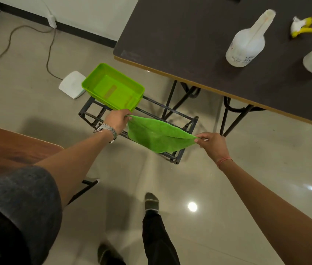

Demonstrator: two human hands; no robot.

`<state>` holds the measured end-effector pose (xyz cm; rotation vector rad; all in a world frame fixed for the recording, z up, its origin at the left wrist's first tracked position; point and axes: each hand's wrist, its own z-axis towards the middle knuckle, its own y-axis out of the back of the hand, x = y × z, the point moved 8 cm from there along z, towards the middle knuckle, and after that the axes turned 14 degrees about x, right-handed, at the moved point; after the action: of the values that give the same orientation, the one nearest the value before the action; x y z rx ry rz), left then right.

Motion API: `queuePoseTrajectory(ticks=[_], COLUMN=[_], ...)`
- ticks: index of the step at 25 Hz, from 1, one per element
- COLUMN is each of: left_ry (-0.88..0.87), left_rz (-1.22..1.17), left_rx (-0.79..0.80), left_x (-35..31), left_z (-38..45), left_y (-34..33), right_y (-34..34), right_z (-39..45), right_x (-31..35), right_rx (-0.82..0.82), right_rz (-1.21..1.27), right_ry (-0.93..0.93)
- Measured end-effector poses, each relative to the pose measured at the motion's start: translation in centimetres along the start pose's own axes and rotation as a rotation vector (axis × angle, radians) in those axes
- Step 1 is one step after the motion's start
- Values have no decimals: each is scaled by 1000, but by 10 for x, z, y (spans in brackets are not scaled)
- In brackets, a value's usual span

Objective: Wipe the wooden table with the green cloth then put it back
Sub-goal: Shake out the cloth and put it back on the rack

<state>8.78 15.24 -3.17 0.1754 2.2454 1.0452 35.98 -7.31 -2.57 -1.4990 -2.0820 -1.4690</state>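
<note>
Both hands hold the green cloth [158,135] stretched between them: the left hand [117,119] pinches one top corner and the right hand [211,143] pinches the opposite one, fingers curled on the fabric. The cloth hangs in the air over a low black metal rack [182,150], with its lower edge sagging toward the rack's bars.

Whether the wiping is done cannot be read from this view. The wooden table [7,148] sits behind the left forearm, well apart from the cloth. If the cloth is being put back, the likely spot is the rack or the green basket [113,86] just beyond the left hand.

Several things could go wrong. The grip is only at two corners, so a slip of either pinch would let that side drop to the floor. If lowered unevenly, the cloth could slide between the rack's open bars. The left hand is near the basket's front edge, and a nudge could shift the basket on the rack.

Beyond the right hand stands a dark table [218,44] with folding legs, carrying two white spray bottles [246,45] and a small yellow and white object I can't identify. The floor [27,92] is glossy pale tile, reflecting a ceiling light. A cable and a flat white box lie on it past the basket.
</note>
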Motion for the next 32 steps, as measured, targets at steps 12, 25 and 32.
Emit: queuePoseTrajectory(ticks=[12, 25, 32], left_ry=[-64, -120, -50], left_rz=[-80, -73, -17], left_rx=[-68, -123, -24], left_x=[-13, -31, -4], left_z=[34, 44, 38], left_y=[15, 34, -5], right_y=[13, 29, -12], right_z=[26, 13, 10], right_x=[16, 1, -22], right_rx=[-91, -153, -57], right_rz=[76, 148, 92], right_ry=[24, -14, -45])
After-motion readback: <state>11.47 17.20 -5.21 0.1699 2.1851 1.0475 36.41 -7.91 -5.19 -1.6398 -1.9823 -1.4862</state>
